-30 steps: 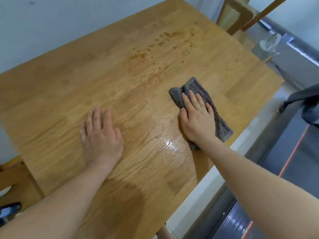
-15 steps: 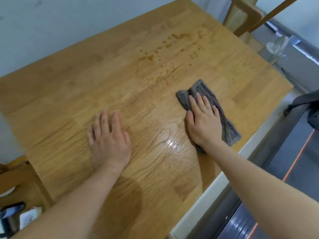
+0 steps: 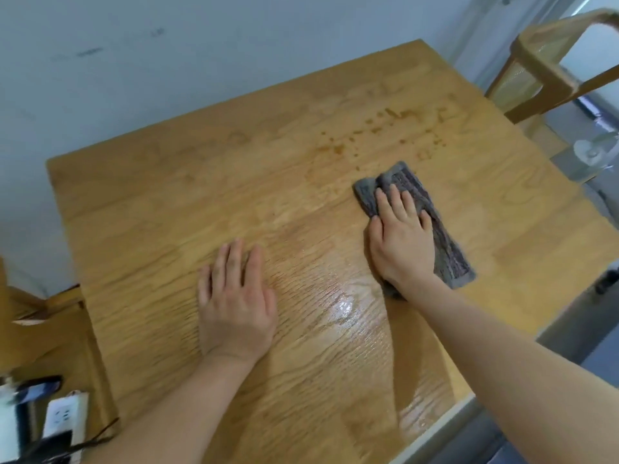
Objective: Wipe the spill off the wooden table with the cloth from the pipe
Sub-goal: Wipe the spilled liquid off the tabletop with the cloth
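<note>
A grey folded cloth [image 3: 449, 252] lies on the wooden table [image 3: 167, 209], right of the middle. My right hand [image 3: 400, 242] presses flat on the cloth with straight fingers and covers its middle. The spill [image 3: 378, 132] is a scatter of brown drops and streaks on the far part of the table, just beyond the cloth's front end. My left hand [image 3: 234, 299] rests flat on the bare wood, palm down, left of the cloth. A wet sheen [image 3: 341, 306] glints on the wood between my hands.
A wooden chair [image 3: 549, 61] stands at the table's far right corner. Another wooden chair [image 3: 40, 329] is at the left edge. A white power strip [image 3: 63, 416] and a dark phone [image 3: 37, 390] lie low at the left. A grey wall backs the table.
My right hand has slid the cloth forward, toward the brown drops. The left hand stays flat in place. The view has tilted up, showing more of the wall and table.
</note>
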A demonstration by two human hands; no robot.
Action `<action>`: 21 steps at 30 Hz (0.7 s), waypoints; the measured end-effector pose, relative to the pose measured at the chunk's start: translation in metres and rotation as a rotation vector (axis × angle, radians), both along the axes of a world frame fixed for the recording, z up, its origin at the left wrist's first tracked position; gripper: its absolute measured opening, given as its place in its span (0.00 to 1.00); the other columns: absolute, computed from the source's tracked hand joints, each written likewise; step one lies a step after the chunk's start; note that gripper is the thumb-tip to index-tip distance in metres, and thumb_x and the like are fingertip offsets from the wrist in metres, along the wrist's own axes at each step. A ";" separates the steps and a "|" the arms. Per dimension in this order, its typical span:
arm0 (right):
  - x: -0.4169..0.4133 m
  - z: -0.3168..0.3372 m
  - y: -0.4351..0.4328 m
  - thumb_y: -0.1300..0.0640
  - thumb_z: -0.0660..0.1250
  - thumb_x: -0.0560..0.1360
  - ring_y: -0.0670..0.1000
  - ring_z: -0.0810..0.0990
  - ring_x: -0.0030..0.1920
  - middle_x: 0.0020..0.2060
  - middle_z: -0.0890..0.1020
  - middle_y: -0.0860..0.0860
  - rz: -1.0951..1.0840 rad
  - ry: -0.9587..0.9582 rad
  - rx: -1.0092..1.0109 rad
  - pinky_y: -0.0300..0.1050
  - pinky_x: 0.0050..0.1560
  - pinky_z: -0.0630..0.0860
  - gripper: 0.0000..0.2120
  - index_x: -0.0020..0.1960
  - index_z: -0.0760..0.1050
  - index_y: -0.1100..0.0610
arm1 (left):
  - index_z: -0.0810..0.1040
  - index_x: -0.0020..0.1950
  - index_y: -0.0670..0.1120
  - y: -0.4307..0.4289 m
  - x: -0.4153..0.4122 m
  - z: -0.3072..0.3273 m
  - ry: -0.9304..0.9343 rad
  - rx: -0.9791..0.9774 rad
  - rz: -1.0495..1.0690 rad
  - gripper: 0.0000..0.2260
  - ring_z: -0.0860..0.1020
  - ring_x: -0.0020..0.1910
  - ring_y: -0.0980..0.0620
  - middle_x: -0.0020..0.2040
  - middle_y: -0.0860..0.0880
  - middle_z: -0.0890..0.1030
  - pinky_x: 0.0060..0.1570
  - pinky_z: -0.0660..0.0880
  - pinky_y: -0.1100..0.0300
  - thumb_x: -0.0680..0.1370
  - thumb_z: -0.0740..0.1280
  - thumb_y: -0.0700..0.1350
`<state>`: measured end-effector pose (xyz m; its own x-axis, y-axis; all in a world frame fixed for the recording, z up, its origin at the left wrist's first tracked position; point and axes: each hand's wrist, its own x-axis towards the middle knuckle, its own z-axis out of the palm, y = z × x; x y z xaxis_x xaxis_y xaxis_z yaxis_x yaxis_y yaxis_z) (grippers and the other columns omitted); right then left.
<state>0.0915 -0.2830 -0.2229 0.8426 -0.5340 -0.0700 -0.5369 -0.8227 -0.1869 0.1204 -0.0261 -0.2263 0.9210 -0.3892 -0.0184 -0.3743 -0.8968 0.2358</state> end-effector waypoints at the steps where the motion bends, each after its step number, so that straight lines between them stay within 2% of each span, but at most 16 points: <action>1: 0.005 -0.001 0.017 0.46 0.46 0.83 0.51 0.49 0.79 0.79 0.54 0.48 0.047 -0.013 -0.001 0.57 0.76 0.49 0.26 0.79 0.53 0.49 | 0.67 0.72 0.45 -0.001 0.001 0.001 -0.004 -0.011 0.006 0.25 0.62 0.74 0.42 0.74 0.42 0.66 0.71 0.57 0.42 0.76 0.51 0.49; 5: 0.014 -0.005 0.105 0.47 0.49 0.82 0.52 0.54 0.78 0.78 0.59 0.49 0.549 -0.033 0.071 0.59 0.75 0.52 0.25 0.78 0.59 0.49 | 0.71 0.69 0.44 -0.006 -0.004 0.005 0.007 0.003 0.033 0.25 0.64 0.73 0.43 0.72 0.42 0.69 0.69 0.59 0.44 0.74 0.53 0.48; 7: 0.022 -0.002 0.097 0.47 0.50 0.82 0.51 0.56 0.78 0.78 0.61 0.48 0.684 -0.041 0.082 0.58 0.74 0.54 0.25 0.78 0.60 0.49 | 0.71 0.69 0.46 -0.004 -0.003 0.005 0.011 -0.006 0.043 0.24 0.63 0.73 0.46 0.73 0.44 0.69 0.70 0.58 0.45 0.74 0.52 0.48; 9: 0.030 -0.003 0.050 0.47 0.50 0.81 0.49 0.56 0.78 0.77 0.61 0.47 0.618 -0.068 0.030 0.56 0.74 0.54 0.25 0.77 0.61 0.48 | 0.71 0.70 0.47 -0.002 -0.002 0.005 0.004 -0.021 0.046 0.24 0.63 0.73 0.47 0.72 0.45 0.69 0.70 0.60 0.45 0.75 0.53 0.48; 12: 0.045 -0.002 -0.025 0.46 0.47 0.82 0.49 0.51 0.78 0.79 0.56 0.47 0.237 -0.003 0.015 0.56 0.76 0.51 0.26 0.79 0.55 0.48 | 0.69 0.71 0.47 -0.003 -0.002 0.003 0.007 -0.015 0.044 0.24 0.62 0.74 0.47 0.73 0.46 0.68 0.71 0.56 0.47 0.76 0.52 0.48; 14: 0.053 0.001 -0.010 0.46 0.47 0.82 0.52 0.51 0.79 0.79 0.55 0.50 0.153 0.002 0.012 0.59 0.75 0.51 0.27 0.79 0.54 0.50 | 0.69 0.71 0.48 -0.003 -0.001 0.002 0.010 0.001 0.043 0.24 0.61 0.74 0.47 0.73 0.46 0.67 0.72 0.55 0.47 0.76 0.52 0.48; 16: 0.052 -0.002 0.047 0.47 0.49 0.80 0.54 0.55 0.78 0.78 0.59 0.51 0.322 -0.061 0.042 0.63 0.74 0.55 0.27 0.78 0.59 0.52 | 0.69 0.71 0.47 -0.004 -0.001 0.004 0.004 -0.007 0.052 0.24 0.62 0.73 0.46 0.73 0.45 0.68 0.71 0.57 0.46 0.75 0.53 0.48; 18: 0.048 -0.003 0.101 0.47 0.48 0.81 0.53 0.53 0.78 0.78 0.59 0.50 0.607 -0.057 0.118 0.62 0.75 0.52 0.26 0.78 0.59 0.51 | 0.70 0.69 0.45 -0.004 -0.001 0.002 -0.008 -0.012 0.059 0.24 0.63 0.73 0.45 0.72 0.44 0.69 0.70 0.59 0.46 0.74 0.54 0.47; 21: 0.057 0.001 0.099 0.47 0.48 0.82 0.50 0.51 0.79 0.79 0.57 0.48 0.791 -0.021 0.137 0.58 0.76 0.48 0.25 0.78 0.57 0.49 | 0.71 0.67 0.43 -0.004 -0.001 0.003 -0.017 -0.031 0.061 0.23 0.64 0.72 0.45 0.70 0.44 0.71 0.71 0.59 0.47 0.74 0.55 0.47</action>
